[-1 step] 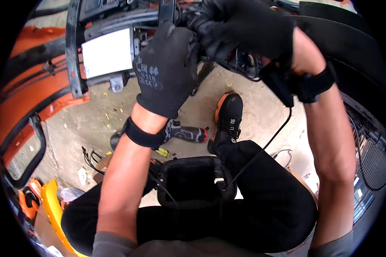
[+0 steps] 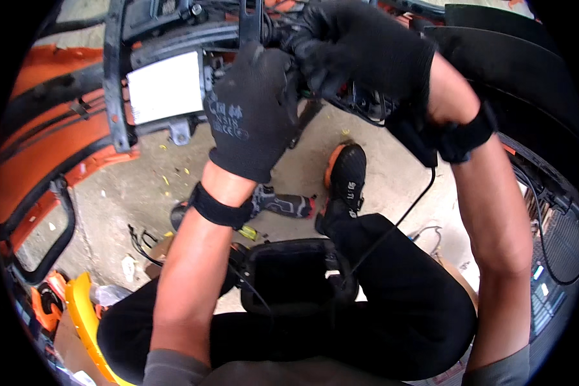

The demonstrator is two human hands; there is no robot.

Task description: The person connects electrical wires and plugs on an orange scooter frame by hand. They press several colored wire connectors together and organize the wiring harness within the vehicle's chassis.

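Note:
Both my hands wear black knit gloves and are raised to a black metal frame (image 2: 119, 77) at the top of the view. My left hand (image 2: 248, 112) shows its back, with the fingers curled around a black bar of that frame. Just right of it, my right hand (image 2: 360, 55) is closed on a bundle of black wires and parts (image 2: 367, 103); what lies under its fingers is hidden. A white rectangular box (image 2: 164, 87) is fixed to the frame left of my left hand. Each wrist has a black strap.
An orange body panel (image 2: 42, 141) curves along the left. A dark ribbed part (image 2: 514, 71) fills the right. On the concrete floor lie a cordless driver (image 2: 283, 204) and loose wires (image 2: 138, 241). My shoe (image 2: 344, 177), a black pouch on my lap (image 2: 296, 273) and a yellow piece (image 2: 80, 315) are below.

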